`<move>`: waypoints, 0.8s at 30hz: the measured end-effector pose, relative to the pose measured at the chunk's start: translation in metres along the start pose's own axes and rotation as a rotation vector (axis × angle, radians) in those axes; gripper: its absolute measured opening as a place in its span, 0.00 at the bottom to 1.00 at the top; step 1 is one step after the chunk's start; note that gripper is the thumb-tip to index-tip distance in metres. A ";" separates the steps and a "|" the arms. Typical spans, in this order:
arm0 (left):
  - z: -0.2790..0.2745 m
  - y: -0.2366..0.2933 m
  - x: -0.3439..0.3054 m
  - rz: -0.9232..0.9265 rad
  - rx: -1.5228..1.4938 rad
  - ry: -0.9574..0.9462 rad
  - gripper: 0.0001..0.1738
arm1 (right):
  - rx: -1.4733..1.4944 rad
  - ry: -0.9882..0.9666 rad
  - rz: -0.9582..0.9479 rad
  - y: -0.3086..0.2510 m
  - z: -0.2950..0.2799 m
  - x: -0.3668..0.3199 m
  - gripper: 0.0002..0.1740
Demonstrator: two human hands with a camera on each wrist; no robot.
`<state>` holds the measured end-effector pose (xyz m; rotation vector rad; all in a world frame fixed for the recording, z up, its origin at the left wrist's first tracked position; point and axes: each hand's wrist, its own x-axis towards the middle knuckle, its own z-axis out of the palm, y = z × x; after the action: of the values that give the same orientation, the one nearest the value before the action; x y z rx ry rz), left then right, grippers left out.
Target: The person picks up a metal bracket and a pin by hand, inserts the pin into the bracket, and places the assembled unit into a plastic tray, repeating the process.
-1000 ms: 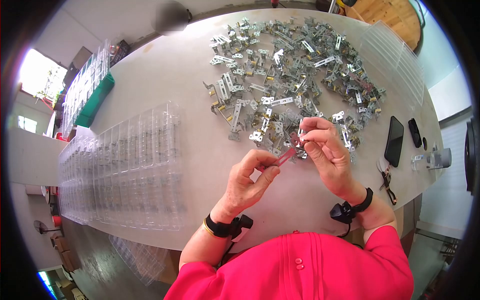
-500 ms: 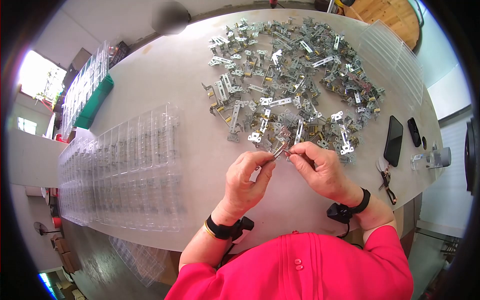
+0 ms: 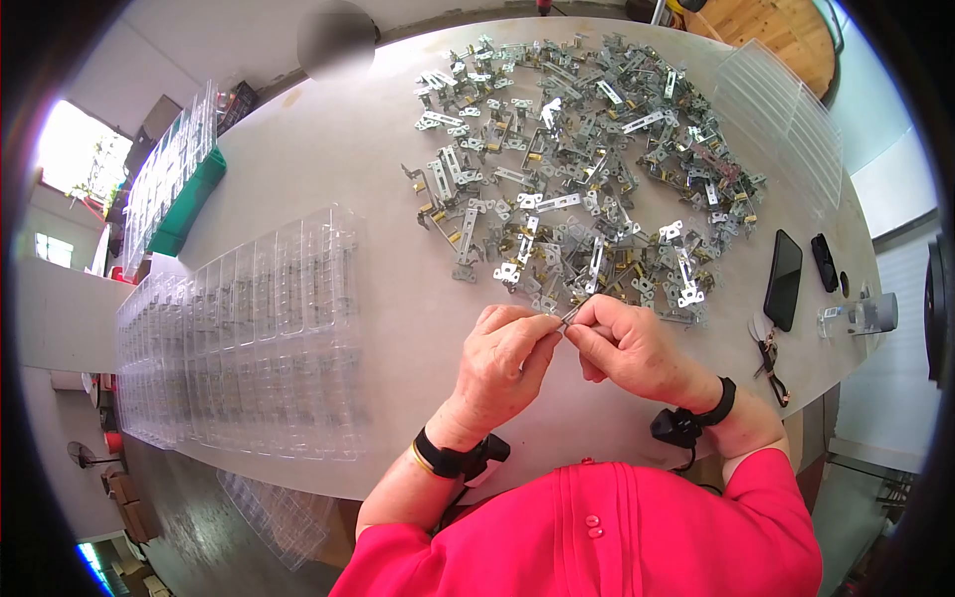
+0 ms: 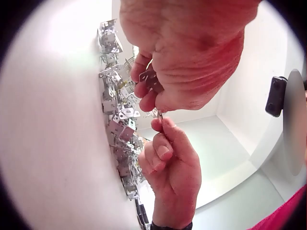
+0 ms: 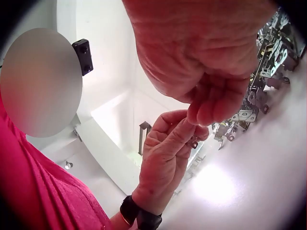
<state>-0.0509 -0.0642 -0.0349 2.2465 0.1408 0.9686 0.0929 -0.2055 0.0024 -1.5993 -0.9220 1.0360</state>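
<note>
Work at a pale tabletop [image 3: 398,249], both hands meeting just below the near edge of a heap of metal brackets [image 3: 597,169]. Left hand [image 3: 502,363] has fingers curled round a small metal bracket [image 4: 151,79], its holed end showing between the fingers in the left wrist view. Right hand [image 3: 632,348] pinches a thin metal end between thumb and forefinger, fingertips close against the left's; whether it is the same piece, cannot tell. Containers: clear compartment trays [image 3: 269,323] lie to the left, long narrow cells side by side, small greyish parts visible through the plastic in many; exact count and kind too blurred. Farther left, a green crate [image 3: 189,204] with clear trays [image 3: 171,149] at its top; their contents hard to read. Beyond the heap on the right, a clear ribbed tray [image 3: 786,124] lies on the tabletop. Another clear tray [image 3: 279,512] shows below the table edge, lower left. Right side: black phone [image 3: 784,281], small dark case [image 3: 825,264], clear container with grey end [image 3: 870,314], dark-handled tool [image 3: 771,363] near the phone.
</note>
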 end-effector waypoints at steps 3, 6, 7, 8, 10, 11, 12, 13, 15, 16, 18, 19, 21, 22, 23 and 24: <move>0.000 -0.001 -0.001 -0.018 -0.011 0.009 0.16 | 0.067 -0.002 0.019 0.002 0.000 0.001 0.08; -0.001 0.001 0.000 -0.033 -0.016 0.015 0.16 | 0.093 0.053 0.056 0.000 0.000 0.001 0.08; -0.002 0.001 0.000 -0.029 -0.015 0.012 0.16 | 0.103 0.065 0.070 -0.001 0.000 0.001 0.08; -0.001 0.001 -0.001 -0.028 -0.013 0.013 0.16 | 0.103 0.064 0.068 0.000 0.000 0.001 0.08; 0.000 0.000 -0.002 -0.069 -0.044 0.036 0.15 | 0.120 -0.079 0.051 0.003 -0.001 0.000 0.08; 0.001 0.000 -0.002 -0.071 -0.029 0.043 0.15 | 0.121 -0.093 0.042 0.004 -0.002 0.001 0.08; 0.002 -0.001 -0.002 -0.073 -0.052 0.058 0.15 | 0.127 -0.054 0.054 0.005 -0.001 0.001 0.08; 0.001 -0.001 -0.002 -0.076 -0.069 0.076 0.14 | 0.134 -0.020 0.063 0.007 0.000 0.002 0.08; 0.002 -0.001 -0.002 -0.089 -0.046 0.092 0.13 | 0.111 -0.021 0.038 0.008 0.001 0.003 0.08; 0.002 -0.002 -0.003 -0.085 -0.048 0.093 0.13 | 0.095 0.006 0.025 0.007 0.002 0.003 0.08; 0.005 -0.001 -0.003 -0.069 -0.015 0.124 0.14 | 0.074 0.006 0.016 0.011 0.000 0.003 0.07; 0.004 -0.001 -0.003 -0.072 0.002 0.131 0.14 | 0.077 -0.011 0.008 0.011 0.001 0.002 0.07; 0.003 -0.003 -0.003 -0.073 0.022 0.133 0.14 | 0.079 -0.016 0.078 0.007 0.003 0.002 0.07; 0.003 -0.002 -0.004 -0.093 -0.017 0.135 0.13 | 0.127 -0.028 0.061 0.010 0.001 0.003 0.06; 0.003 -0.002 -0.004 -0.094 -0.002 0.143 0.13 | 0.126 -0.043 0.053 0.013 0.001 0.004 0.06; 0.005 -0.004 -0.006 -0.134 -0.087 0.127 0.12 | 0.152 -0.020 -0.023 0.018 0.001 0.007 0.06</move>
<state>-0.0514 -0.0659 -0.0430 2.0689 0.2961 1.0244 0.0959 -0.2031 -0.0164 -1.4518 -0.8523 1.0824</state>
